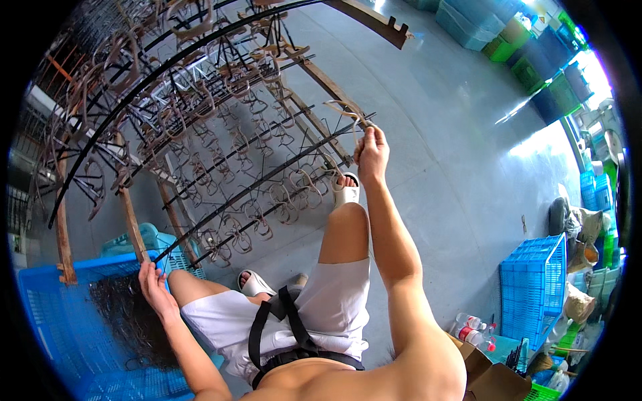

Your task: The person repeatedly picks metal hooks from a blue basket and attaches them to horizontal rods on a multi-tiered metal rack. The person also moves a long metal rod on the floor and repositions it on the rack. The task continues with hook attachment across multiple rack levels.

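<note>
rack (187,113): front-left | strands (127,314): in basket (57,324), left | bottles (476,337): right, beside crate (531,287)

We see black rods (338,135) strung with tan and brown loops (348,104), and reddish-brown wooden bars (132,220); the floor (455,167) is blue-grey, streaked with white glare; our plain shorts (341,294) are pale lavender-white beneath black straps (257,331), our sandals (346,195) off-white; at left we have a bright blue crate (60,334) with a near-black, finely streaked bundle (130,321); at right, a sky-blue crate (531,287) shows a grid pattern; clear bottles (473,334) carry red touches; a cardboard box (498,381) is brown.
</note>
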`<action>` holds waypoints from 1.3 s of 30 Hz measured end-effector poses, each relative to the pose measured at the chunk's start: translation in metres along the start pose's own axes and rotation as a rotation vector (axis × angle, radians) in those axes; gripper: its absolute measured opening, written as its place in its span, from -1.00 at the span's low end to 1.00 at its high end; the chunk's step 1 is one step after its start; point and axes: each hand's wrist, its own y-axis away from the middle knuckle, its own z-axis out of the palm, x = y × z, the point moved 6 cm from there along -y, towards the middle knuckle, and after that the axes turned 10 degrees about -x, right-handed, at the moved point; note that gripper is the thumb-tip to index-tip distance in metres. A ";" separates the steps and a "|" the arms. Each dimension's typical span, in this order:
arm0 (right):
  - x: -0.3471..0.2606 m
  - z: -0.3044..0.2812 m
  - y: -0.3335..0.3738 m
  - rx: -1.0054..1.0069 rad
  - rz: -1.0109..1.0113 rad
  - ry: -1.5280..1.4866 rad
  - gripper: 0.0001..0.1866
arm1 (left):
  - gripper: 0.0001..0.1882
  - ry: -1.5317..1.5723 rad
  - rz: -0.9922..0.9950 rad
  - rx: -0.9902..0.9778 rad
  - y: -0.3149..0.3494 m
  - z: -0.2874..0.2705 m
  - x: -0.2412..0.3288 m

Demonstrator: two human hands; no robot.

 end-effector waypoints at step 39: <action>0.000 0.032 0.024 -0.190 -0.068 0.212 -0.83 | -0.73 0.026 0.025 -0.165 0.004 0.010 -0.024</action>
